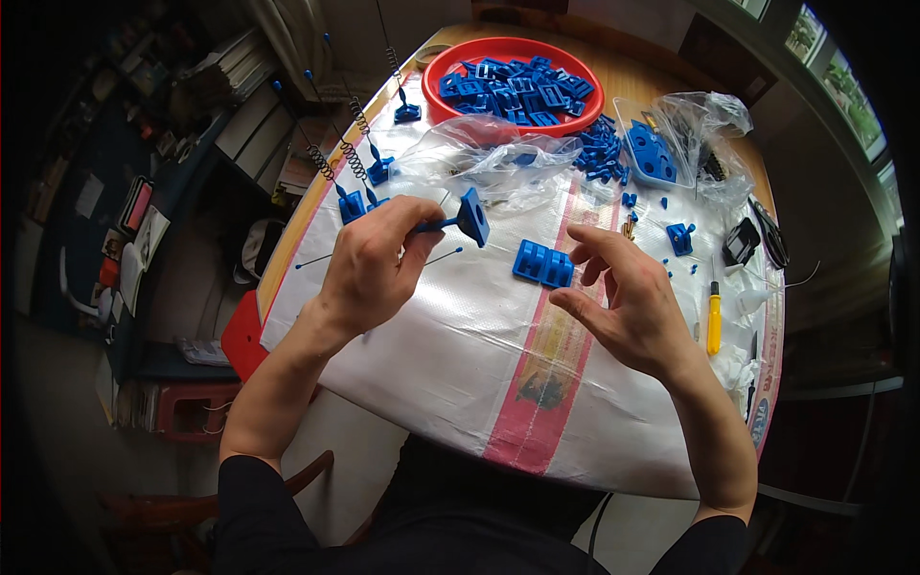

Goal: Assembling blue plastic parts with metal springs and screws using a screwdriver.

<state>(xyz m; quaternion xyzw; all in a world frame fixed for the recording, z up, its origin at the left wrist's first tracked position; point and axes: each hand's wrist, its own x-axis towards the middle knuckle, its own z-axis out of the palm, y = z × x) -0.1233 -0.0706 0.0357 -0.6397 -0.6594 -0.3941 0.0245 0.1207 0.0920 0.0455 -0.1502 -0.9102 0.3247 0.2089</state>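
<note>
My left hand [369, 257] is closed, its fingers pinching the stem of a blue plastic piece with a square base [473, 218]. The base is raised above the table and tilted on edge. A thin rod with blue tips [445, 257] shows on both sides of that hand; whether it is held or lies on the table I cannot tell. Fingers curved and apart, my right hand [628, 302] holds nothing. Just left of its fingertips, a blue ribbed plastic block [542, 264] lies on the silvery sheet; whether they touch it is unclear.
A red basin [592, 107] full of blue parts stands at the back beside clear plastic bags [479, 158]. Blue bases with black springs [354, 151] line the left edge. Small blue pegs [602, 153], a clear box [655, 158] and a yellow-handled screwdriver [714, 321] are to the right.
</note>
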